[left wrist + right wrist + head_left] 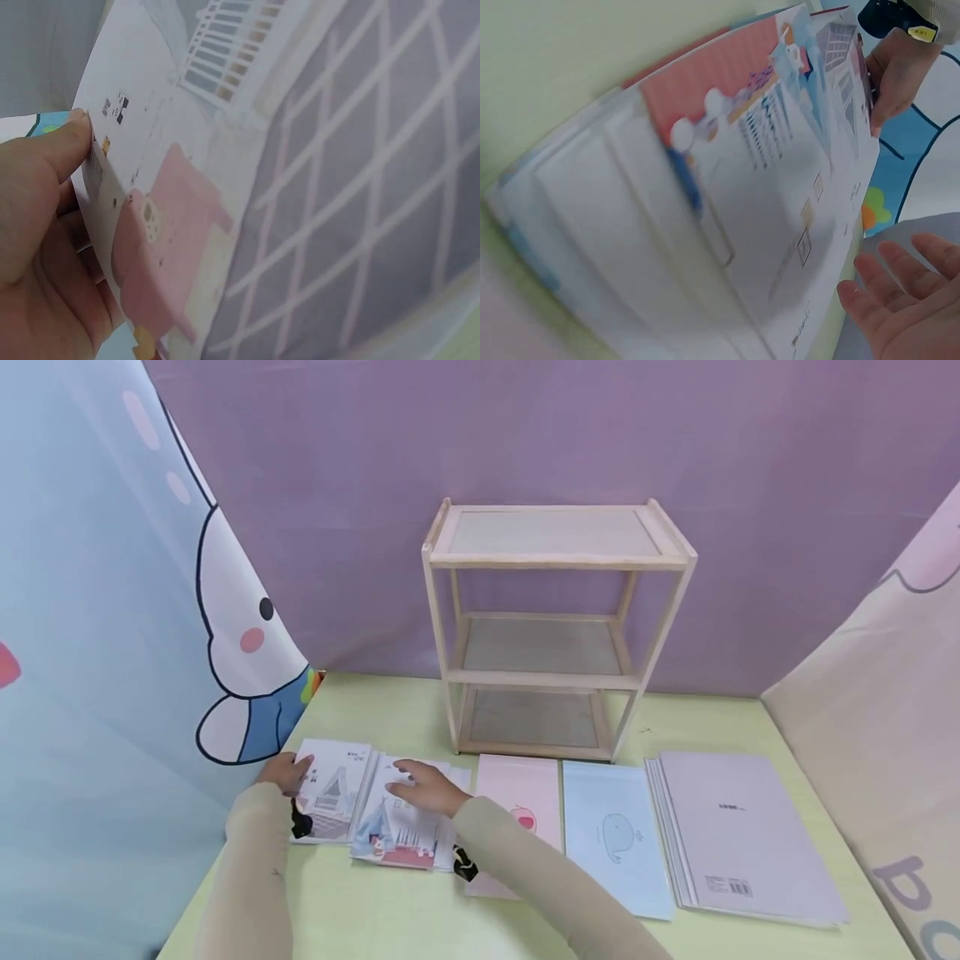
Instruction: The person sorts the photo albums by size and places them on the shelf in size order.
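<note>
At the table's left end lies a white booklet (333, 789) printed with a tent and a lattice pattern. My left hand (283, 774) pinches its left edge, thumb on the cover and fingers beneath, as the left wrist view shows with the thumb (73, 139) at the rim. Just right of it are fanned white booklets (401, 827) with a blue tent and red band on the top cover. Over their upper part my right hand (431, 789) is spread, holding nothing; its straight fingers (907, 274) show beside the covers in the right wrist view.
A pink booklet (517, 777), partly behind my right forearm, and a blue whale booklet (617, 835) lie side by side. Farther right is a stack of large lilac booklets (750, 835). A three-tier wooden shelf (558, 562) stands behind them; printed cloth (247, 602) hangs at the left.
</note>
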The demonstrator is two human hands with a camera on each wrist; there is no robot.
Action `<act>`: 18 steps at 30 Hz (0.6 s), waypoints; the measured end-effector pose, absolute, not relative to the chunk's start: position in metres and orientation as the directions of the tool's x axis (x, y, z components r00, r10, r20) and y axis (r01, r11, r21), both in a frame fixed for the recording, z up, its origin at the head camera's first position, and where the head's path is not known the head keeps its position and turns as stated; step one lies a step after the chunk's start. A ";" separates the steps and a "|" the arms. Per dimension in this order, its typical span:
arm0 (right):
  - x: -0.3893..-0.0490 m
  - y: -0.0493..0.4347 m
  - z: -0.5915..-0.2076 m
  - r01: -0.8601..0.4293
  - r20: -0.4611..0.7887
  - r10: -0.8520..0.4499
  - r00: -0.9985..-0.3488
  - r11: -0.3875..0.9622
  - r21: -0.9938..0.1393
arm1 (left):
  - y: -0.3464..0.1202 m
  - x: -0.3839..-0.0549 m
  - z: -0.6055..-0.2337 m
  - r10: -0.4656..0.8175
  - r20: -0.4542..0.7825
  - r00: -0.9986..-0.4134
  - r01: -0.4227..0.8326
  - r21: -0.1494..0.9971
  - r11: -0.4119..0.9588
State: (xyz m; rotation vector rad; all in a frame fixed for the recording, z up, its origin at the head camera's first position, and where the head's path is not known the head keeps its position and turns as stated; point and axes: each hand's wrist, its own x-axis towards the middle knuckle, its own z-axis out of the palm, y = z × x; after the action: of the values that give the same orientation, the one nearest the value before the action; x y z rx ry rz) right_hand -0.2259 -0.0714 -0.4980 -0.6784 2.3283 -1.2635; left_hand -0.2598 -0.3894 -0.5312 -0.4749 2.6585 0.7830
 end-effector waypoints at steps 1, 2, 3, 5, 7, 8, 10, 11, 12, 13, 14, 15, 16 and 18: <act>-0.226 -0.074 -0.497 -0.223 -0.116 -0.590 -0.799 0.470 -0.854 | -0.389 -0.259 -0.530 -0.221 -0.398 -0.890 -0.402 0.458 0.793; -0.225 -0.077 -0.496 -0.221 -0.116 -0.591 -0.798 0.466 -0.857 | -0.388 -0.259 -0.528 -0.223 -0.400 -0.889 -0.405 0.457 0.792; -0.225 -0.080 -0.495 -0.219 -0.116 -0.592 -0.797 0.463 -0.859 | -0.387 -0.258 -0.527 -0.224 -0.401 -0.888 -0.406 0.457 0.791; -0.224 -0.086 -0.493 -0.207 -0.126 -0.593 -0.795 0.460 -0.863 | -0.385 -0.256 -0.524 -0.225 -0.404 -0.887 -0.409 0.458 0.789; -0.223 -0.092 -0.493 -0.192 -0.137 -0.593 -0.793 0.458 -0.868 | -0.385 -0.256 -0.522 -0.232 -0.406 -0.884 -0.417 0.464 0.782; -0.223 -0.095 -0.493 -0.188 -0.141 -0.594 -0.792 0.457 -0.869 | -0.385 -0.255 -0.522 -0.235 -0.406 -0.883 -0.421 0.466 0.778; -0.222 -0.101 -0.494 -0.184 -0.144 -0.595 -0.791 0.455 -0.871 | -0.386 -0.256 -0.522 -0.239 -0.405 -0.883 -0.427 0.477 0.768; -0.221 -0.103 -0.494 -0.187 -0.142 -0.598 -0.789 0.453 -0.872 | -0.386 -0.256 -0.523 -0.242 -0.405 -0.882 -0.430 0.480 0.764; -0.221 -0.106 -0.494 -0.187 -0.140 -0.602 -0.787 0.448 -0.874 | -0.387 -0.256 -0.524 -0.245 -0.405 -0.881 -0.434 0.483 0.761; -0.220 -0.108 -0.494 -0.186 -0.140 -0.606 -0.783 0.443 -0.877 | -0.388 -0.257 -0.525 -0.250 -0.410 -0.877 -0.442 0.484 0.755; -0.219 -0.110 -0.493 -0.184 -0.139 -0.610 -0.780 0.436 -0.881 | -0.389 -0.258 -0.527 -0.252 -0.415 -0.874 -0.447 0.487 0.751; -0.218 -0.112 -0.493 -0.179 -0.141 -0.614 -0.777 0.431 -0.885 | -0.390 -0.258 -0.528 -0.254 -0.420 -0.871 -0.453 0.490 0.745; -0.217 -0.114 -0.492 -0.173 -0.145 -0.616 -0.774 0.427 -0.888 | -0.391 -0.259 -0.529 -0.256 -0.425 -0.868 -0.459 0.493 0.739; -0.216 -0.117 -0.490 -0.155 -0.155 -0.617 -0.771 0.419 -0.895 | -0.393 -0.260 -0.531 -0.262 -0.430 -0.864 -0.469 0.497 0.731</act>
State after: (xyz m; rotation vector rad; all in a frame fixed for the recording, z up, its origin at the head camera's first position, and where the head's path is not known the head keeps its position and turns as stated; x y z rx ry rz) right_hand -0.2162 -0.1169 -0.4901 -0.6545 2.2114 -1.3233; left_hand -0.2602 -0.3927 -0.5313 -0.5677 2.6023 0.8763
